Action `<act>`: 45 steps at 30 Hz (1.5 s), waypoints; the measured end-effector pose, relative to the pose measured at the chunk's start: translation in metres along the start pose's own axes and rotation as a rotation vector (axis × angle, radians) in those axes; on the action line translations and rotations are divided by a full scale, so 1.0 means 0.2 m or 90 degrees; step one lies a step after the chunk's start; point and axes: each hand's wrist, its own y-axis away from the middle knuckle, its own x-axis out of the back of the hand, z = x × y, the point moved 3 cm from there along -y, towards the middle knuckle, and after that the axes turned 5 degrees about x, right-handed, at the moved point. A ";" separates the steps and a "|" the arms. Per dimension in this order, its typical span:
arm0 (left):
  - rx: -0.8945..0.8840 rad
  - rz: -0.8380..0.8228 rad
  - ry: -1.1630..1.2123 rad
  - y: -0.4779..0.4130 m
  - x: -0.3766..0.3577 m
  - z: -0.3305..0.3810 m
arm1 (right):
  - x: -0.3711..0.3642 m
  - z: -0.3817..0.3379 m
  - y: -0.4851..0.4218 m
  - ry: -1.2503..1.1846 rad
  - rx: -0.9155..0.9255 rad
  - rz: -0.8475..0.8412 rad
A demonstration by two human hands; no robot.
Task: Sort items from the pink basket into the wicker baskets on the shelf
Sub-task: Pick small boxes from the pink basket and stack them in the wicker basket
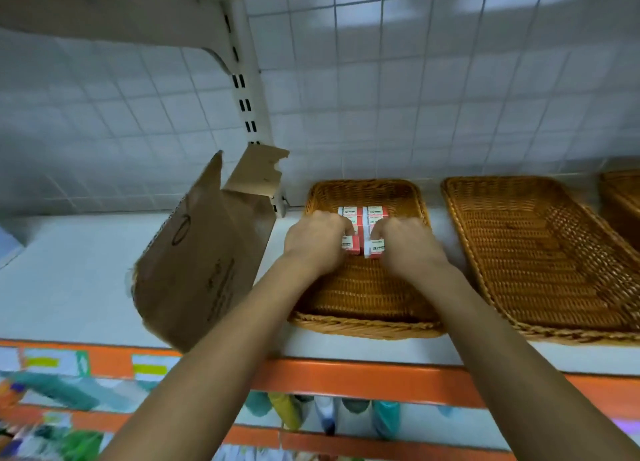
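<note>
Both arms reach over the front edge of the shelf [69, 287] into the middle basket [363, 298]. Boxes [375, 213], small, red and white, stand in two rows in the back half of that basket, rows touching.

Left grip [317, 244]: fingers curled down round the front box of the left row, clamped on it. Right grip [408, 246]: same, fingers curled round the front box of the right row. Knuckles face the camera and the grips are just beside each other. Can't tell whether the held boxes are resting on the weave or lifted.

The basket spans the shelf from near the front edge to near the back wall [450, 97]. Second basket [540, 259] sits just to its right, with only bare weave showing. Third basket [623, 197] is cut off at the right edge of the frame.

Carton [204, 252]: brown, tilted, flaps open, left of the middle basket, with a corner overhanging the front edge. The front edge carries an orange strip [346, 377]. Goods on the lower shelf are blurred.
</note>
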 end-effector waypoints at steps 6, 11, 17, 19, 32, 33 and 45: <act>-0.012 -0.004 -0.066 -0.02 -0.07 0.02 | -0.05 0.00 -0.02 0.028 -0.016 -0.016; -0.020 0.007 -0.073 -0.04 -0.11 0.03 | -0.07 0.01 -0.02 0.052 -0.008 -0.018; -0.031 0.018 -0.070 -0.03 -0.13 0.02 | -0.08 0.01 -0.01 0.081 -0.005 -0.024; -0.034 0.021 -0.077 -0.02 -0.13 0.02 | -0.08 0.00 -0.01 0.083 -0.003 -0.023; -0.035 0.016 -0.075 -0.01 -0.15 0.02 | -0.08 0.00 -0.01 0.042 -0.025 -0.043; -0.033 0.014 -0.072 -0.01 -0.15 0.02 | -0.08 0.00 -0.01 0.040 -0.027 -0.045; -0.018 0.002 -0.030 -0.01 -0.15 0.01 | -0.08 0.00 -0.01 0.030 -0.027 -0.031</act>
